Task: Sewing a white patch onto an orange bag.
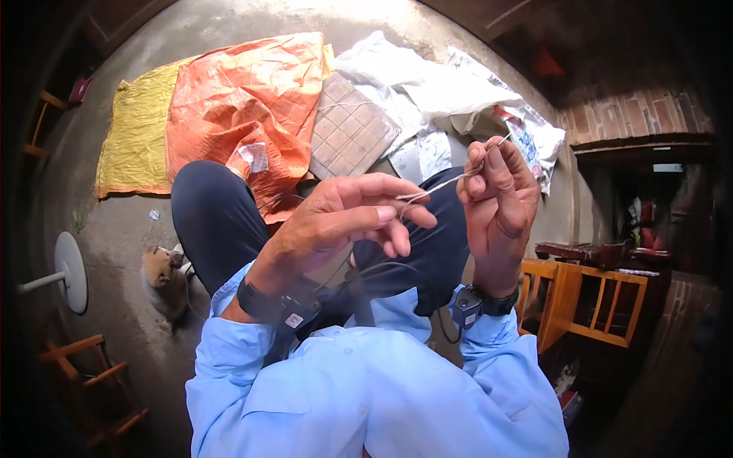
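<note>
A thin pale string (449,182) stretches between my two hands above my knees. My right hand (500,187) is raised, thumb and fingers pinched together on the string. A short, thin light tip (505,139) sticks up past those fingers; whether it is a needle or the string's end I cannot make out. My left hand (340,217) is to the left and slightly lower, fingers loosely bent. The string runs in between its thumb and fingers and makes a small loop there. Part of its hold is hidden by the fingers.
An orange woven sack (237,107), a yellow one (137,133), a square tiled board (351,130) and white sacks (412,72) lie ahead on the floor. A cat (164,282) is at my left. Wooden chairs (584,301) stand right and left, near a round white base (71,271).
</note>
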Available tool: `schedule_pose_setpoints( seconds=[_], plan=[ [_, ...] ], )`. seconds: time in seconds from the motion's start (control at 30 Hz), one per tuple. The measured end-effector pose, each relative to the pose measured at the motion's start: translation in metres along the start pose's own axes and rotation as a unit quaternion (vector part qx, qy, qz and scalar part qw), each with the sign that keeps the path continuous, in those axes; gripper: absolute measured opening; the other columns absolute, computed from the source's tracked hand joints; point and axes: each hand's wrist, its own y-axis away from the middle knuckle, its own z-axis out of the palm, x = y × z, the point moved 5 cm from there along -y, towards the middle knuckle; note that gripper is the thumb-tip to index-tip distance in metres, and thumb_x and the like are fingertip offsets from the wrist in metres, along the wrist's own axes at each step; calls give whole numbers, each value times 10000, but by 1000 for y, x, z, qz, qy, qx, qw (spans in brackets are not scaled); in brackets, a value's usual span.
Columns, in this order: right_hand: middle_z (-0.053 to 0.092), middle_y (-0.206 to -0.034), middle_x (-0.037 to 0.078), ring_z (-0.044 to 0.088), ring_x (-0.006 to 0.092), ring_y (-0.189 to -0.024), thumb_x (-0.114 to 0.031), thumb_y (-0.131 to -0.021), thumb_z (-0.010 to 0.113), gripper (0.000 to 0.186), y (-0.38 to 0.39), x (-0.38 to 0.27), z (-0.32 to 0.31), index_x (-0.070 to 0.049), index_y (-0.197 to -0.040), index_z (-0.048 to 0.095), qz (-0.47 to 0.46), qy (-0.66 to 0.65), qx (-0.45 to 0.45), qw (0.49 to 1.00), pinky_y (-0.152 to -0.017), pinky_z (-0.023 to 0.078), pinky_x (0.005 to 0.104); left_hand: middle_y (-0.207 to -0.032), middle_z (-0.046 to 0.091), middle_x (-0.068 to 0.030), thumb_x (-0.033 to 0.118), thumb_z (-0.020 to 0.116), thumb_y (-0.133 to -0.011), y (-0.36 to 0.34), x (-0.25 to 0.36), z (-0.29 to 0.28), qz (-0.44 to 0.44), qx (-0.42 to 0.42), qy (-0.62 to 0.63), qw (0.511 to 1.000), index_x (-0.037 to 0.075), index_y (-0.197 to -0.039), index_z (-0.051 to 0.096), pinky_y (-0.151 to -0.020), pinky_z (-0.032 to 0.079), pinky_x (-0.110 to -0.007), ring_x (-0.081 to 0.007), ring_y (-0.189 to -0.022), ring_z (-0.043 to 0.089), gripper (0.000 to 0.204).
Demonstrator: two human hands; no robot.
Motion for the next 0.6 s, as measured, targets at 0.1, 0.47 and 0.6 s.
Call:
schedule_pose_setpoints(
  seconds=[0.1, 0.47, 0.6],
  plan=[
    [644, -969, 112, 582, 81, -678, -102, -983, 617, 155, -4, 4, -13, -2, -1101, 619, 8, 0, 17, 1000, -593, 486, 225, -1094, 686, -225, 79, 587, -962, -5, 1, -1, -1, 41, -19, 999, -69, -1348, 488, -735, 558, -285, -192, -830, 699, 425],
    [680, -897, 105, 569, 71, -633, -78, -960, 640, 131, -37, 28, -43, 41, -1014, 637, 6, 105, 38, 994, -558, 440, 203, -951, 677, -209, 44, 571, -955, -33, 10, 0, 58, 97, -54, 992, -68, -1268, 515, -686, 556, -298, -205, -737, 674, 338],
    [684, -890, 103, 571, 66, -630, -83, -951, 653, 138, -43, 43, -55, 43, -1006, 637, 25, 122, 51, 991, -544, 431, 195, -1048, 670, -230, 51, 504, -977, -39, 2, -14, 78, 114, 51, 989, -80, -1254, 517, -689, 556, -316, -238, -795, 684, 307]
  ],
)
